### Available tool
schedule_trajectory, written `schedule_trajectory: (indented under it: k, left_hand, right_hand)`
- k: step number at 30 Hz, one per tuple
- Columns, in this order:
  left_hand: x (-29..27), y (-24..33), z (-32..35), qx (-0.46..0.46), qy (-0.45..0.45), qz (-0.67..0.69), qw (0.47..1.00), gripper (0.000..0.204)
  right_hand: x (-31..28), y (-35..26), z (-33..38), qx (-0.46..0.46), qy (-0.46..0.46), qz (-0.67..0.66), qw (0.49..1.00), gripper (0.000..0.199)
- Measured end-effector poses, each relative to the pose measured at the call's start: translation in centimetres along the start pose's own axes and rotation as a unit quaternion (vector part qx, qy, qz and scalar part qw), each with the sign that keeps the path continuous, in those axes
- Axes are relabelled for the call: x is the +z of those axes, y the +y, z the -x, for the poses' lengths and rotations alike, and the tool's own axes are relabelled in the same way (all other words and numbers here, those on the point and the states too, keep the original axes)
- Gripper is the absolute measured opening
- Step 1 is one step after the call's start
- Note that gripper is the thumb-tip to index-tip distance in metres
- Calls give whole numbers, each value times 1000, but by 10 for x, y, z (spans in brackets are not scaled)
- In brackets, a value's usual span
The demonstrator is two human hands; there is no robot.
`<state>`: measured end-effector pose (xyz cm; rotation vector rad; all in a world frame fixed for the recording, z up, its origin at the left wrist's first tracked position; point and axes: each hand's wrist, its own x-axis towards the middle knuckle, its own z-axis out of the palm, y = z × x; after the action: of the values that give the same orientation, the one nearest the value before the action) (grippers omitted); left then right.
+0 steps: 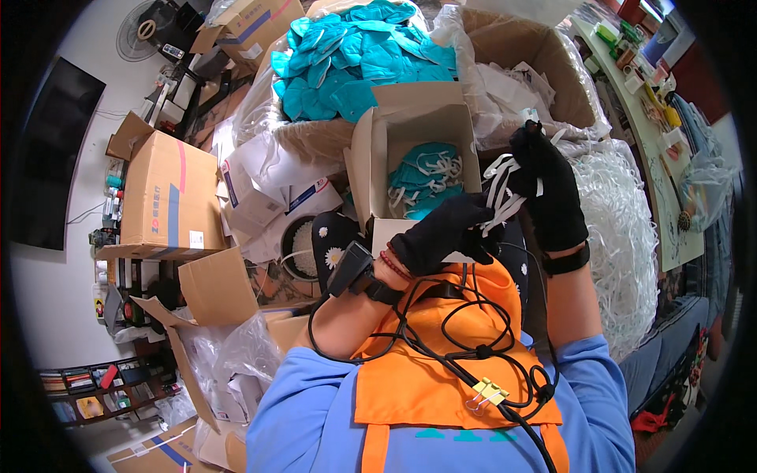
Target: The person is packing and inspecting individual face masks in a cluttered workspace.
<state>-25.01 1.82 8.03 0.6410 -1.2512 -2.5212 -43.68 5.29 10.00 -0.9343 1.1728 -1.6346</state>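
Note:
Black gloves cover both my hands, which are close together over the right front corner of an open cardboard box (430, 122). Between them hangs a bundle of white straps (502, 193). My right hand (546, 181) is raised and closed on its upper part, with a strap end sticking out past the fingers. Lower down, my left hand (445, 232) is closed around the bottom of the bundle. Inside the box lie teal cup-shaped masks (426, 169) with white straps attached. The fingertips of both hands are partly hidden by the gloves and straps.
Ahead, a lined carton overflows with teal mask pieces (355, 59). Another lined carton (512, 35) stands right of it. A large heap of white straps (619, 236) is at my right. Cartons (169, 193) crowd the left, near a round bucket (301, 244). Black cables (473, 347) lie across my apron.

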Motion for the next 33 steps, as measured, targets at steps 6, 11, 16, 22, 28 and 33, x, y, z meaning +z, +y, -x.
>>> schedule_trajectory:
  k: [6,11,16,22,28,33]
  left_hand:
    - [-10,-13,-4,-9,-44,48,998,30]
    - [-18,-24,-7,200,-94,-322,921,29]
    - [-12,-13,-5,305,-122,-564,758,17]
    - [-13,-17,-2,254,-156,-564,770,7]
    - [-28,-2,37,250,-82,-302,916,14]
    - [-98,-4,18,220,-35,205,953,21]
  right_hand:
    - [0,1,-6,87,23,-143,986,31]
    - [6,-10,1,131,1,-80,988,34]
    - [-25,13,2,-32,-98,-68,992,51]
    - [-25,7,7,-42,13,96,994,52]
    - [-55,9,-6,19,80,5,997,56]
    - [-63,-7,-8,-193,25,508,839,38]
